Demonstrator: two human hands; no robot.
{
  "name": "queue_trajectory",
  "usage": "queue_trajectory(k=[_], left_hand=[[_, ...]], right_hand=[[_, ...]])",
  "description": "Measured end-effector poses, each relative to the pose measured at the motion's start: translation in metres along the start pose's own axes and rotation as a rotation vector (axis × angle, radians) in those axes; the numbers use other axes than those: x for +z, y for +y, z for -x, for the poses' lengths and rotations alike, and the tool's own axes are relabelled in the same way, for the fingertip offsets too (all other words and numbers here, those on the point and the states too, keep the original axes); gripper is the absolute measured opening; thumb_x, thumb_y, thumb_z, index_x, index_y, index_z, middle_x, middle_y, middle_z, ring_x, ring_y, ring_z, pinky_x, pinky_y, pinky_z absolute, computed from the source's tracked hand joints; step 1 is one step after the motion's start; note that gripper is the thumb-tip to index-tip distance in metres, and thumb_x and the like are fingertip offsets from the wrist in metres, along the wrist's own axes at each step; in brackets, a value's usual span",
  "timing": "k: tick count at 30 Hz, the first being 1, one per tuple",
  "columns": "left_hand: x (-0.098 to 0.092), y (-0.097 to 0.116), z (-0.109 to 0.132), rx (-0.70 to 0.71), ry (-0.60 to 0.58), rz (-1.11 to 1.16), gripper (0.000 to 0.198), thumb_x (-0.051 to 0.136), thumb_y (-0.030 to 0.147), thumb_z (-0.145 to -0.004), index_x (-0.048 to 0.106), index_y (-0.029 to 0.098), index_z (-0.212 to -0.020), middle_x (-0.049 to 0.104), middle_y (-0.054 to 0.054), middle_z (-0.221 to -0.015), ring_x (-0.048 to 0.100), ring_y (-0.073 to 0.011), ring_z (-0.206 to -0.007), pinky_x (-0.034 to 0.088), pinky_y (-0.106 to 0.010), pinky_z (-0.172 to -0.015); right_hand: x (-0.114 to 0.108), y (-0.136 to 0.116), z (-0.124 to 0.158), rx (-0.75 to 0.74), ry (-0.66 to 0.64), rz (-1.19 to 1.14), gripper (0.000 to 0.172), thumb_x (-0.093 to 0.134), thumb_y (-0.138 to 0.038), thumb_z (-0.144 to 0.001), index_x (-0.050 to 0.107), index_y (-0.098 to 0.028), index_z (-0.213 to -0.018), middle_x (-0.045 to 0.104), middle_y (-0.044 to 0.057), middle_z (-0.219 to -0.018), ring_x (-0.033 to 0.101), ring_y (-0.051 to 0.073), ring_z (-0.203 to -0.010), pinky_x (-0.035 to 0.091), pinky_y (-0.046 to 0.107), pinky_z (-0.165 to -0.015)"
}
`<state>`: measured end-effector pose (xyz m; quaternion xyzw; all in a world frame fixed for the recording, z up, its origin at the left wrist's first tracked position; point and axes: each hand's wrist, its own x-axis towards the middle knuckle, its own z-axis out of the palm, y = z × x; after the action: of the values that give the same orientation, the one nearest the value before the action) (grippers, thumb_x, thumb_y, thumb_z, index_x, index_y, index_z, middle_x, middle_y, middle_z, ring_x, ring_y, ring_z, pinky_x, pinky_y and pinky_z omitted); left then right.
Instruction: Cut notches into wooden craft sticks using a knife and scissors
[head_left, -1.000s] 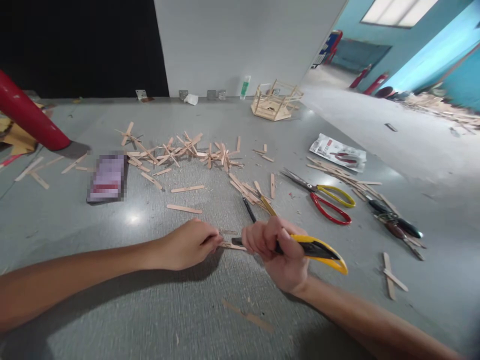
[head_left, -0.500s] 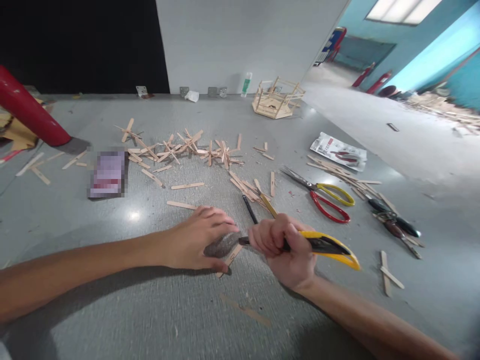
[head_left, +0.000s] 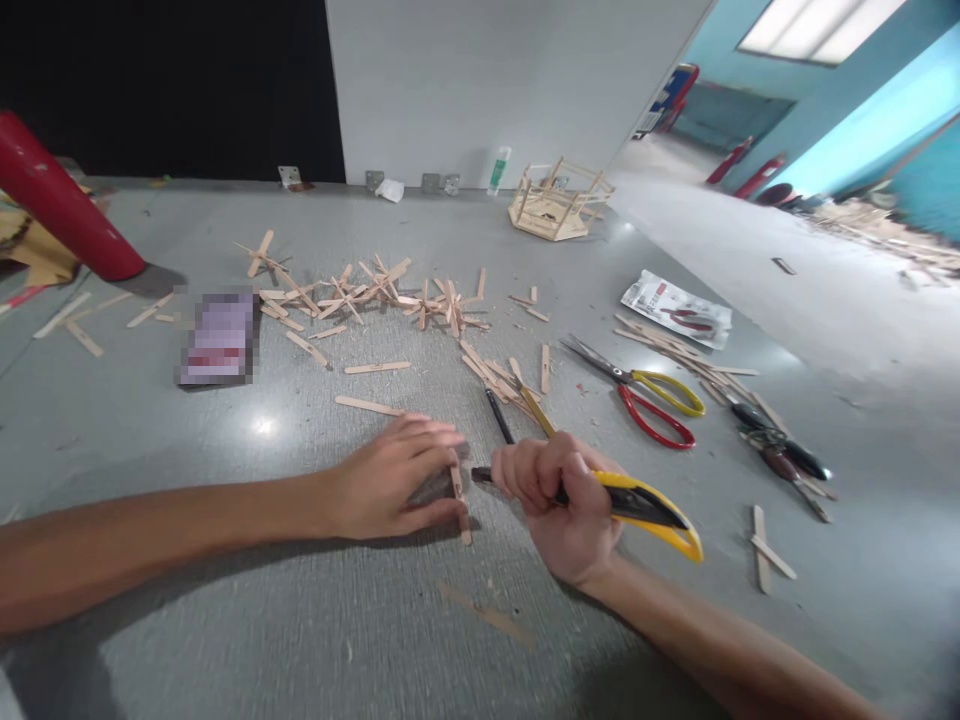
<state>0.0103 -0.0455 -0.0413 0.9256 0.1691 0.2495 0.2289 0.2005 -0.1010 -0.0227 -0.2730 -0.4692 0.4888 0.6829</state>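
My left hand point(head_left: 397, 478) lies on the grey floor point(head_left: 300, 600) with fingers pressed together, pinning a short wooden craft stick point(head_left: 459, 500) that stands almost straight toward me. My right hand point(head_left: 559, 505) is closed around a yellow and black utility knife point(head_left: 637, 505); its blade tip point(head_left: 480, 473) points left and sits right beside the stick's far end. A black pen point(head_left: 496, 415) lies just beyond my hands.
Loose and glued sticks point(head_left: 360, 295) are scattered ahead. Red and yellow scissors point(head_left: 649, 400) and pliers point(head_left: 780, 450) lie to the right, next to a tool packet point(head_left: 675, 307). A stick-built frame point(head_left: 556, 200) stands by the wall; a red cylinder point(head_left: 60, 215) is at left.
My left hand went from pinching the stick at the blade to laying it flat on the floor and turning it upright. The knife hand stayed almost still.
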Motion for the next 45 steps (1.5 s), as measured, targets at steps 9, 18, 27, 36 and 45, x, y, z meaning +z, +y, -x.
queue_trajectory(k=[9,18,27,36,45], left_hand=[[0.004,-0.012,0.004,0.208,-0.107,-0.121,0.041,0.044,0.014,-0.101,0.057,-0.001,-0.137,0.063,-0.025,-0.139,0.054,-0.0331,-0.139,0.05,-0.047,-0.114],[0.001,-0.01,0.005,0.088,-0.17,-0.056,0.049,0.044,0.01,-0.096,0.049,0.003,-0.145,0.051,-0.025,-0.152,0.043,-0.0309,-0.148,0.042,-0.049,-0.12],[0.001,-0.012,0.007,0.102,-0.248,-0.065,0.057,0.045,0.004,-0.092,0.043,0.0,-0.148,0.043,-0.026,-0.158,0.032,-0.0295,-0.153,0.037,-0.047,-0.124],[0.004,-0.014,0.007,0.146,-0.258,-0.151,0.053,0.044,0.01,-0.097,0.041,-0.004,-0.148,0.045,-0.029,-0.155,0.029,-0.0333,-0.154,0.034,-0.051,-0.124],[0.003,-0.013,0.006,0.155,-0.269,-0.201,0.05,0.045,0.01,-0.096,0.047,-0.007,-0.144,0.048,-0.031,-0.152,0.036,-0.0362,-0.15,0.036,-0.05,-0.124]], right_hand=[[-0.008,-0.001,-0.003,-0.029,-0.049,0.001,0.044,0.052,-0.037,-0.102,0.044,-0.023,-0.062,0.03,-0.008,-0.052,0.023,0.011,-0.043,0.027,0.029,-0.046],[-0.009,0.012,-0.003,-0.077,-0.068,0.047,0.041,0.057,-0.036,-0.1,0.047,-0.023,-0.063,0.033,-0.006,-0.054,0.029,0.012,-0.046,0.028,0.031,-0.049],[-0.01,0.013,-0.005,-0.092,-0.065,0.046,0.041,0.056,-0.036,-0.101,0.047,-0.023,-0.063,0.034,-0.006,-0.054,0.029,0.012,-0.046,0.03,0.031,-0.048],[-0.01,0.013,-0.005,-0.076,-0.073,0.035,0.041,0.056,-0.035,-0.1,0.048,-0.023,-0.063,0.033,-0.007,-0.054,0.029,0.012,-0.046,0.03,0.031,-0.049],[-0.009,0.012,-0.006,-0.084,-0.082,0.024,0.04,0.057,-0.036,-0.1,0.048,-0.023,-0.063,0.032,-0.007,-0.054,0.028,0.012,-0.046,0.029,0.031,-0.049]])
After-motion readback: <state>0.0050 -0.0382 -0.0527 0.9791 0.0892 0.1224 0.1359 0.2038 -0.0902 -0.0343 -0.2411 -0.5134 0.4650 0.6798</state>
